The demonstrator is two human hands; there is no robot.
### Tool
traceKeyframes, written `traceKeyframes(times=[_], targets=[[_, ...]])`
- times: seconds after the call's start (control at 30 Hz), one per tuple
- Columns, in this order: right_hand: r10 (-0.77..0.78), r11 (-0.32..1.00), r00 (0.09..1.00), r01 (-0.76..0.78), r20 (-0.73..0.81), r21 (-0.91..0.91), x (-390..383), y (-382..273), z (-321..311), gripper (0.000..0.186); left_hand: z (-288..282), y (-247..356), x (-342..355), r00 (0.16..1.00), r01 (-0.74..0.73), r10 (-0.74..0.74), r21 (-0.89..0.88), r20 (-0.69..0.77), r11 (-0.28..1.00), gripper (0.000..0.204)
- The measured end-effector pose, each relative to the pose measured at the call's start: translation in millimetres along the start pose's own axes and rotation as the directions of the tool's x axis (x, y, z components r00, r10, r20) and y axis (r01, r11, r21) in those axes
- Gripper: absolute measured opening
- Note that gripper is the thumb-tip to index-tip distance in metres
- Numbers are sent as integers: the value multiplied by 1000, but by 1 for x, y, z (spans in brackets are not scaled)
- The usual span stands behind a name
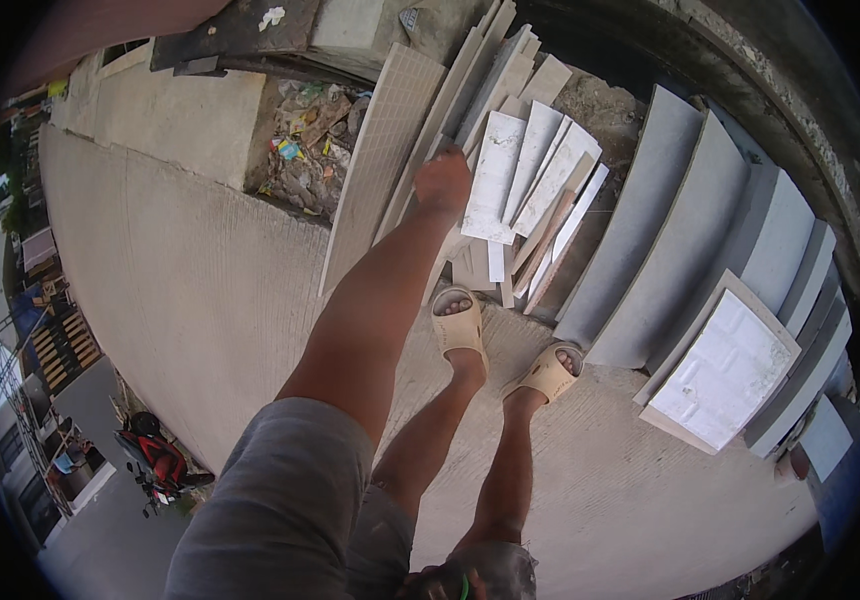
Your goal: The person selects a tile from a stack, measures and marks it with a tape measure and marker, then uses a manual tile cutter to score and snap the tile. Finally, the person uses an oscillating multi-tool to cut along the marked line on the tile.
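My left hand [442, 182] reaches into a row of upright tiles and is closed on the top edge of a beige tile board [412, 185], though its fingertips are partly hidden. Just right of it lie several white, dirt-marked tile strips [495, 170], fanned out over beige pieces. To the left leans a beige gridded slab [374, 160]. I cannot make out my right hand; only a dark shape with a bit of green shows at the lower edge.
My sandalled feet [460, 325] stand on concrete paving [180, 260]. Large grey slabs [630, 220] and a white-faced panel [725, 365] lean at the right. A rubble pit [305, 140] lies upper left, a dark concrete ledge [770, 120] upper right, a parked scooter [165, 460] far left.
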State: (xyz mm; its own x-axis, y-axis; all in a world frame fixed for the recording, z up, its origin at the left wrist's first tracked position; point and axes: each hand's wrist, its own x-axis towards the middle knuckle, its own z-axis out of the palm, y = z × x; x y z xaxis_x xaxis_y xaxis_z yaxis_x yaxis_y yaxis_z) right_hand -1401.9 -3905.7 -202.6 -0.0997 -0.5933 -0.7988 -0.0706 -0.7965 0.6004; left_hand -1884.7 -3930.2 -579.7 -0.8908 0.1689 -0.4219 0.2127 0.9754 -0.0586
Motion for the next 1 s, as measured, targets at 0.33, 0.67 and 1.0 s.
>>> traceKeyframes(times=[0.33, 0.67, 1.0], targets=[[5, 996, 995, -14, -97, -91, -4, -16, 12, 65, 10, 16, -10, 995, -37, 22, -150, -98, 988, 16], [1, 998, 991, -8, -133, -58, -12, -12, 16, 63, 21, 1, 4, 957, 191, -113, -289, 266, 938, 32], [19, 999, 997, -17, -72, 30, -22, 4, 12, 62, -68, -51, -60, 843, -296, 29, -418, -538, 859, 34]])
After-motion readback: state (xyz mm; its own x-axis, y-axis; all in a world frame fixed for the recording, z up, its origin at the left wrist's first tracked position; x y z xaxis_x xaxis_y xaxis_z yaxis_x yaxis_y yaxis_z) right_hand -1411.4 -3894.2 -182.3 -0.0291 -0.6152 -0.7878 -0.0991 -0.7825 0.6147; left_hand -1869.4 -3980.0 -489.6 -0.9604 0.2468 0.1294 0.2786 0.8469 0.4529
